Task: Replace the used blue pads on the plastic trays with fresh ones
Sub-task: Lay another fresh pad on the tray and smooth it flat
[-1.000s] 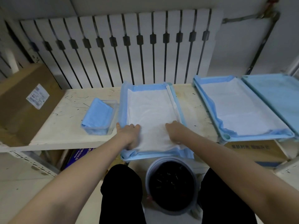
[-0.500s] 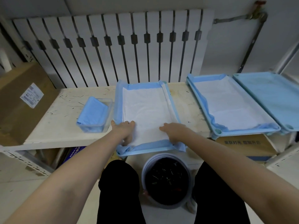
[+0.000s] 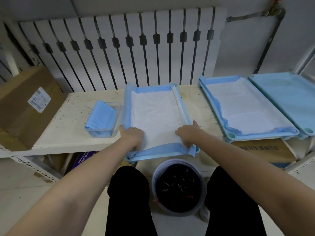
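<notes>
The pad [image 3: 156, 116], white in the middle with a blue border, lies spread in the middle tray [image 3: 185, 109] on the counter [image 3: 68, 116], its blue edges riding up over the tray rim at the left and spilling over the near corners. It looks thin, soft and very light, a sheet that will crumple, slide or lift with any draught, so it is probably best handled at the blue border or corners and smoothed with flat palms, not pulled from the centre. Both hands are on its near end. The right hand [image 3: 187, 133] lies spread and flat near the right corner, holding nothing. The left hand [image 3: 132, 136] sits at the left corner with fingers bent onto the sheet, and I cannot tell whether it pinches the pad or only presses it. Just left of the tray a clear container [image 3: 112, 132] holds folded blue pads [image 3: 102, 116]. To the right, apart from it, a second tray [image 3: 231, 135] is already lined, touching a bare blue tray [image 3: 286, 96] beyond. A bin [image 3: 156, 178] with a black liner stands on the floor between the person's knees, below the tray's overhanging near edge. A cardboard box [image 3: 22, 103] stands at the far left and a radiator [image 3: 119, 48] behind. Nothing blocks the hands, though the overhanging tray could tip if leaned on.
</notes>
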Available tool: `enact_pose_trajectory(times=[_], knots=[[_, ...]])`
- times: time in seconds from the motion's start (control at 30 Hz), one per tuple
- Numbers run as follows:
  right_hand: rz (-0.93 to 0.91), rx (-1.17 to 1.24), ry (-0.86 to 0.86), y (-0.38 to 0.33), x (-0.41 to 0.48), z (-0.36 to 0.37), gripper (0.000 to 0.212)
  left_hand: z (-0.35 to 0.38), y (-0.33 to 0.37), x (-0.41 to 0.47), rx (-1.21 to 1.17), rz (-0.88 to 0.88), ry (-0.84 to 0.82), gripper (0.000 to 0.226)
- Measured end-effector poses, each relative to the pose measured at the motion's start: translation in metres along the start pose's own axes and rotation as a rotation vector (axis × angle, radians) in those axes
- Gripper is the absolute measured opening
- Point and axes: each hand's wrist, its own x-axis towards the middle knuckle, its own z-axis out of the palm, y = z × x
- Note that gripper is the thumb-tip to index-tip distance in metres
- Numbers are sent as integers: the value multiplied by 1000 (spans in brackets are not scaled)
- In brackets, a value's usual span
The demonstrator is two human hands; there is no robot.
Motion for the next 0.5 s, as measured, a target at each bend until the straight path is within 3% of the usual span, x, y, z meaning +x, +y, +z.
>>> enact_pose_trajectory(times=[0.2, 0.3, 0.4, 0.47, 0.5], knots=[[1, -25, 18, -5, -2, -4, 40, -6, -1, 3, 5, 0, -7, 62], [-2, -7, 52, -6, -3, -22, 32, -19, 1, 8, -24, 12, -65, 44], [-15, 95, 253, -17, 12, -37, 29, -30, -1, 20, -157, 36, 23, 25], [-52, 167, 331, -27, 25, -34, 38, -32, -2, 32, -217, 62, 115, 27], [-85, 199, 287, -30, 32, -31, 50, -31, -3, 38, -231, 80, 132, 30]])
